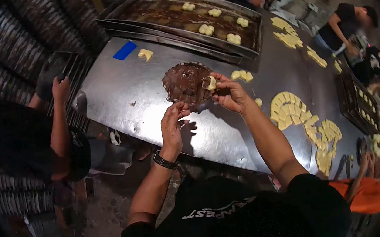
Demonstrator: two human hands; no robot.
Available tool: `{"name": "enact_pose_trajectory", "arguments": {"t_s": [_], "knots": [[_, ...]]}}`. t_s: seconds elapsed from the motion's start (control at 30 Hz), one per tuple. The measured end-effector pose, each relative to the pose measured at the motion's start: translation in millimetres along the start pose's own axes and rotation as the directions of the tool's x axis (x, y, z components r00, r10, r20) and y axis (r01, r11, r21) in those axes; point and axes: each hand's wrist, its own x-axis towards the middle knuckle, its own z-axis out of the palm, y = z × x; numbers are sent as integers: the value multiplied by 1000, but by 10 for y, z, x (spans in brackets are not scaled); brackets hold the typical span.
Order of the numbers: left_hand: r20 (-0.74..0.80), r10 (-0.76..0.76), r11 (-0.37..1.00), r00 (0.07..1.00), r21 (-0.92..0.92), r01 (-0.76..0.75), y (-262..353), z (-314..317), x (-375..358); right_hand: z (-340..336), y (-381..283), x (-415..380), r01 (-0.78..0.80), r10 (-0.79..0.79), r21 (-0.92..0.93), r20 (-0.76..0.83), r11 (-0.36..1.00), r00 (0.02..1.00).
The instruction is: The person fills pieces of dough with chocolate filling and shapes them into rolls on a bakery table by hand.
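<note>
My right hand [230, 93] holds a small pale piece of dough [211, 83] at the edge of a dark brown chocolate mass [185, 82] lying on the metal table [121, 89]. Fingers pinched together, my left hand [172, 126] hovers just below the chocolate mass; whether it holds a bit of filling I cannot tell. A black bracelet circles my left wrist.
A large metal baking tray [157, 33] at the far side carries several shaped dough pieces [206, 29]. Flat yellow dough pieces [292, 109] lie along the right of the table. A blue scraper [124, 50] lies far left. Other people stand at left, top and right.
</note>
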Motion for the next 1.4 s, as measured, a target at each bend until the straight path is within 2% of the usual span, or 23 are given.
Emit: {"name": "enact_pose_trajectory", "arguments": {"t_s": [0.07, 0.17, 0.2, 0.23, 0.33, 0.47, 0.57, 0.6, 0.63, 0.7, 0.73, 0.83, 0.9, 0.97, 1.03, 1.07, 1.13, 1.17, 1.2, 1.23, 1.3, 1.37, 1.4], "knots": [[-16, 3, 998, 1000, -56, -4, -62, 142, 14, 199, -100, -172, -78, 70, 67, 107, 995, 992], [55, -41, 996, 998, -71, 45, -156, 460, -146, -58, 109, -445, -239, 191, 113, 324, 964, 926], [185, -32, 996, 982, -73, 46, -291, 456, -198, -126, 203, -589, -296, 230, 164, 332, 941, 915], [147, -66, 994, 987, -73, 78, -322, 581, -329, -181, 288, -700, -319, 263, 156, 297, 935, 918], [-39, -64, 970, 997, 233, 71, -438, 720, -680, -331, 500, -966, -364, 338, 153, 171, 919, 925], [-93, -166, 971, 982, 157, 179, -679, 498, -872, -553, 733, -1116, -438, 429, 68, 114, 897, 896], [-89, -224, 972, 971, 49, 229, -871, 279, -884, -507, 693, -1183, -514, 513, -33, -43, 857, 857], [-55, -237, 956, 970, 166, 243, -883, 203, -867, -483, 709, -1174, -477, 465, -124, -115, 870, 878], [0, -107, 938, 994, 333, 100, -850, 177, -826, -426, 734, -1165, -388, 348, -391, -174, 834, 921], [165, 155, 781, 974, 584, -223, -731, 199, -710, -231, 767, -1089, -211, 99, -834, -187, 510, 977], [200, 64, 775, 978, 607, -175, -585, 224, -657, -22, 723, -1044, 237, -288, -945, 168, 226, 943], [294, 7, 790, 956, 585, -186, -431, 274, -482, 11, 643, -921, 279, -242, -957, 253, 78, 937], [320, 126, 738, 939, 602, -305, -549, 295, -404, -30, 580, -951, 158, -308, -986, 137, 44, 941], [327, 140, 775, 935, 551, -309, -655, 421, -369, -58, 574, -1084, 31, -418, -984, -46, 176, 907], [297, 124, 848, 947, 465, -257, -593, 705, -431, 29, 626, -1253, 99, -586, -976, -33, 192, 810], [358, 152, 837, 921, 448, -313, -655, 808, -445, 28, 622, -1365, 132, -658, -973, -27, 191, 752], [470, 197, 812, 860, 414, -412, -823, 993, -541, -255, 605, -1650, 65, -679, -995, 98, -74, 728], [504, 143, 840, 852, 393, -374, -922, 1059, -583, -449, 606, -1777, 38, -680, -979, 168, -202, 714], [536, 88, 863, 840, 380, -333, -1023, 1100, -637, -632, 633, -1921, -16, -685, -976, 139, -215, 716], [567, 32, 881, 823, 373, -291, -1083, 1134, -685, -833, 714, -2104, 2, -628, -940, 229, -341, 744], [474, -93, 892, 876, 431, -139, -1054, 1199, -775, -1172, 840, -2422, 52, -490, -822, 387, -567, 781], [340, -128, 865, 932, 497, -63, -1046, 1243, -815, -1259, 643, -2529, 130, -332, -912, 270, -388, 904], [259, -10, 917, 966, 387, -94, -1225, 1215, -854, -1252, 565, -2608, 140, -235, -947, 212, -289, 949]]}}
